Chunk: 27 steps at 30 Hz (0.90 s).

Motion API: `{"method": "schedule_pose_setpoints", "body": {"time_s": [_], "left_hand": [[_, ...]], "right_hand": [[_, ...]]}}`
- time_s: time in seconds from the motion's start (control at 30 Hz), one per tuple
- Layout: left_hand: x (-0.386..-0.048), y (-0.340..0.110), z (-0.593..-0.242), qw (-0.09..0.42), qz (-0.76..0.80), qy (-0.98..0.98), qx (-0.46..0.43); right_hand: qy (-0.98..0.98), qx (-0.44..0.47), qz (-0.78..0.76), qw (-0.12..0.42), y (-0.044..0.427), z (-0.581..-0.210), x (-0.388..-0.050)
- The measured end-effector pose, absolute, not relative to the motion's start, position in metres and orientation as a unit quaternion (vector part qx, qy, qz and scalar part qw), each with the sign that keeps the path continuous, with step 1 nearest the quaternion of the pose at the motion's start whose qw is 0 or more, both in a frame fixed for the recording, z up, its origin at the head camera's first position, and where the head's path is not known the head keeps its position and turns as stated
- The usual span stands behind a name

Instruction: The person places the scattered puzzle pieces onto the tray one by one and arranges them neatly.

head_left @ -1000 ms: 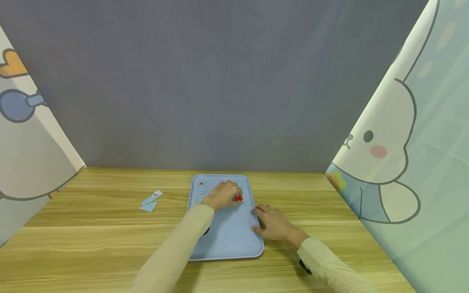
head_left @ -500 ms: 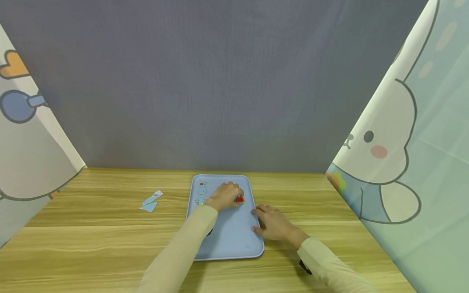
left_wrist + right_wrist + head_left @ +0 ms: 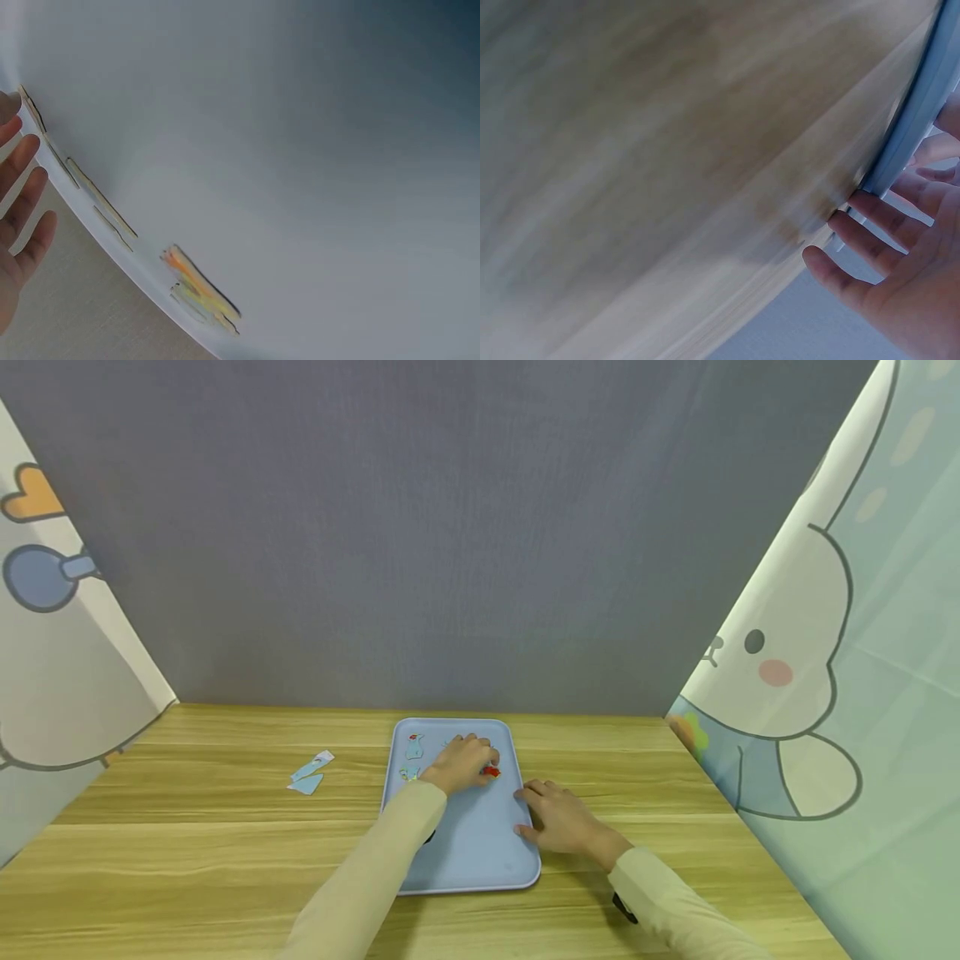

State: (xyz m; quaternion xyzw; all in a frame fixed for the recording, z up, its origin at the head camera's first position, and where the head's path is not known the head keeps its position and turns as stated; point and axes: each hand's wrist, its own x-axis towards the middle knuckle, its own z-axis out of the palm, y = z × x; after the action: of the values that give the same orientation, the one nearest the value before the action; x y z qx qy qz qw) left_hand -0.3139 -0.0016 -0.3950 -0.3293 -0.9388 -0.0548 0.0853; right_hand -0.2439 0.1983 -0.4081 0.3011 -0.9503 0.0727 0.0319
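Observation:
A light blue rectangular tray (image 3: 480, 852) lies on the table, bearing several flat, thin picture pieces. My left hand (image 3: 459, 766) is low over its far half, palm down. Its thumb and fingertips touch or nearly touch a piece with a red picture (image 3: 491, 772), partly hidden under the hand. In the left wrist view, the fingers spread beside a row of flat pieces (image 3: 101, 196). Two light blue pieces, one upper (image 3: 414, 747) and one lower (image 3: 409, 773), lie to the hand's left. My right hand (image 3: 562, 818) rests against the tray's right rim, fingers relaxed.
Left of the tray, a narrow light blue strip (image 3: 312, 765) and a triangular blue piece (image 3: 306, 784) lie on the wooden table (image 3: 225, 860). A grey partition (image 3: 420, 543) rises at the back. Printed cloth (image 3: 810, 693) hangs at either side.
My left hand has shifted slightly right and nearer, and the red-pictured piece has moved a little the same way. More of the lower left piece shows. The right hand stays in place.

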Motion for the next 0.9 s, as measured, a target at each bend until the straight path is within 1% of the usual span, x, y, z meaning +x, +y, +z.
{"method": "schedule_pose_setpoints", "body": {"time_s": [0.3,0.7,0.9], "left_hand": [[-0.315,-0.01,-0.388,0.071,-0.057,-0.942,-0.322],[-0.308,-0.036,-0.381,0.049,-0.083,-0.945,-0.312],[-0.305,-0.049,-0.382,0.052,-0.079,-0.941,-0.324]], "right_hand": [[-0.95,0.302,0.071,0.035,0.199,-0.41,-0.245],[-0.952,0.298,0.07,0.032,0.199,-0.409,-0.245],[-0.951,0.3,0.073,0.034,0.199,-0.409,-0.245]]}}
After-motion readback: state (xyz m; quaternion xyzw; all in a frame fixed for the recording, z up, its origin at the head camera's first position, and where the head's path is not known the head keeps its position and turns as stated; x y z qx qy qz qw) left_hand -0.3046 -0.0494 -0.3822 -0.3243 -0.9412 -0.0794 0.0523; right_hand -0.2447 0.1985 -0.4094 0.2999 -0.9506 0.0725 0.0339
